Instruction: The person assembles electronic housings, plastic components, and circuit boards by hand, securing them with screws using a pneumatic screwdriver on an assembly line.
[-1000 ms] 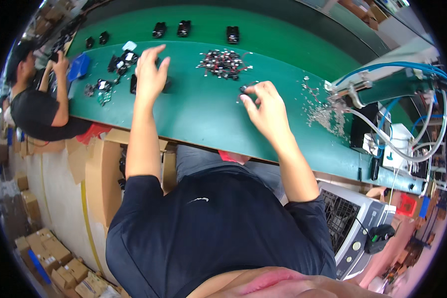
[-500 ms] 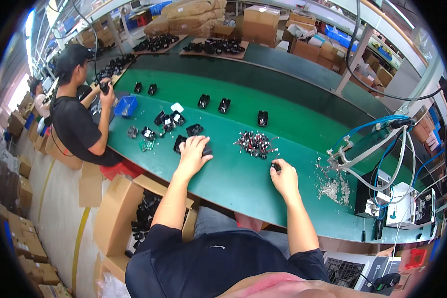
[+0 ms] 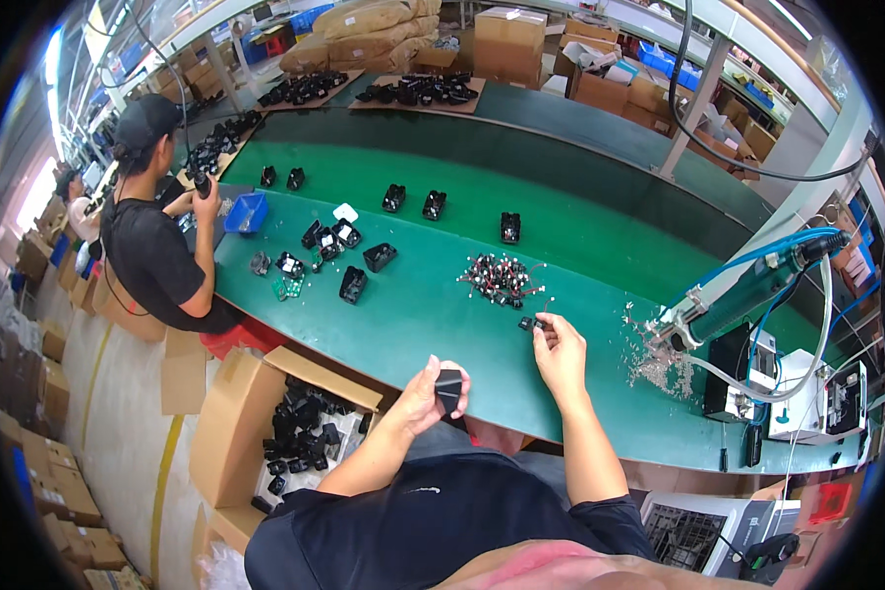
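Note:
My left hand is closed around a black plastic housing, held above the table's near edge. Farther right, my right hand pinches a small black part with a thin red wire rising beside it. Just beyond that hand lies a pile of small black-and-white connectors with red wires. Two black housings stand to the left, one nearer me and another tipped over behind it.
More black housings stand along the green belt. At left are a blue bin and green circuit boards. White bits lie by a clamped tool on the right. A co-worker stands left, near a carton of black parts.
My left hand has left the housings on the table and come toward me and right, carrying one black housing. My right hand stays nearly in place, and its small part shows more.

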{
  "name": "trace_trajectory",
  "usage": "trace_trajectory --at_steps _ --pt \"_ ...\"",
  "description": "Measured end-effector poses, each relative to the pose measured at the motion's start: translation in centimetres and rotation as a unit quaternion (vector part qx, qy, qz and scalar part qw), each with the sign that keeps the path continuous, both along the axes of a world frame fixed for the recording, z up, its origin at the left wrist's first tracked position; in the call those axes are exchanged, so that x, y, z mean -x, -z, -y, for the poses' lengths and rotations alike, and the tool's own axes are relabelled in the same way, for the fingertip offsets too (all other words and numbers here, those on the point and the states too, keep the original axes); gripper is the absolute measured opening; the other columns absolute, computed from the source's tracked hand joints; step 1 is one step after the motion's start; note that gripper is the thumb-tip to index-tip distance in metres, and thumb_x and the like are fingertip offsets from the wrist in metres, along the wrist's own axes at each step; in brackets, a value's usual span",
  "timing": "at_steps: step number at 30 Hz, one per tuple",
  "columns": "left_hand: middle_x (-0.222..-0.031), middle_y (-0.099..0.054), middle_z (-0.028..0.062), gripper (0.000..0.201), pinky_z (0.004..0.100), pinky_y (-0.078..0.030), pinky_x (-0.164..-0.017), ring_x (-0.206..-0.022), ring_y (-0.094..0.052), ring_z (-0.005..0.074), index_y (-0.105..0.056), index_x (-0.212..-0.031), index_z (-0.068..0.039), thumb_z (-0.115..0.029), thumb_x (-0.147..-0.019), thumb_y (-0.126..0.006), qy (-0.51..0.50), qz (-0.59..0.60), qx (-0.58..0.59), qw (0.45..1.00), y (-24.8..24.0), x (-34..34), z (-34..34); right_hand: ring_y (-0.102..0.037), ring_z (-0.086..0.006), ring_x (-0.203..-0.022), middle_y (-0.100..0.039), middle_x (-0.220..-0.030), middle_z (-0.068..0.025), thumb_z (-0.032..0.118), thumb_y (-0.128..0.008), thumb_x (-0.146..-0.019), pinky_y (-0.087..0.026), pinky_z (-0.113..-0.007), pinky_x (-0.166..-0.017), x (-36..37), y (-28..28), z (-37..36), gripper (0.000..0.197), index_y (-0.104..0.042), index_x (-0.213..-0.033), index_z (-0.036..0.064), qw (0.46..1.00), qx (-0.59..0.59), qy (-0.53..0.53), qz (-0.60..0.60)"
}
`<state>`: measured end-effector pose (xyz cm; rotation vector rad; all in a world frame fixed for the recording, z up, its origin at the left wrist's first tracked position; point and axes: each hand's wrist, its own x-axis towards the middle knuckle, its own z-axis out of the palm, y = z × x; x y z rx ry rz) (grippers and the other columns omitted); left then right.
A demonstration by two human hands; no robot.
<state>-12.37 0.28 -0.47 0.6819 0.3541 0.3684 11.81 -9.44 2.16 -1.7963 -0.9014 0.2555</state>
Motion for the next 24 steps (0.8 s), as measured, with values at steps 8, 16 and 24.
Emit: trace_trajectory --at_steps 8,16,24 --pt "-0.124 -0.061 0.0177 0.075 0.0339 -0.058 -0.056 -0.084 -0.071 0.0284 -0.033 -0.155 -0.014 -0.061 -0.101 -0.054 0.048 -0.005 -0.074 0.996 -2.8 -1.8 1.1 -0.067 -0.0355 -0.106 -0.069 -0.12 -0.0165 -0.005 -0.061 -0.084 -0.057 -0.043 -0.089 0.4 1.6 7.5 0.039 -0.069 -0.121 0.0015 0.932 0.082 0.033 0.351" --pt "-0.15 -0.042 0.0116 0.086 0.0358 -0.061 -0.087 -0.117 -0.065 0.0305 -0.03 -0.158 -0.007 -0.002 -0.087 -0.078 0.044 -0.017 -0.069 0.996 -2.2 -3.3 1.9 -0.065 -0.0379 -0.116 -0.065 -0.137 -0.0193 -0.007 -0.065 -0.082 -0.052 -0.041 -0.101 1.4 1.9 13.0 0.042 -0.072 -0.122 0.0075 0.982 0.04 -0.013 0.183" --pt "-0.146 -0.048 0.0151 0.087 0.0338 -0.063 -0.075 -0.1 -0.07 0.0269 -0.03 -0.157 -0.007 -0.001 -0.085 -0.079 0.048 -0.065 -0.16 0.984 -2.5 -3.5 1.8 -0.068 -0.0308 -0.106 -0.072 -0.114 -0.0126 0.007 -0.078 -0.085 -0.056 -0.04 -0.087 0.9 0.3 9.8 0.029 -0.071 -0.112 0.0038 0.978 0.083 0.006 0.19"
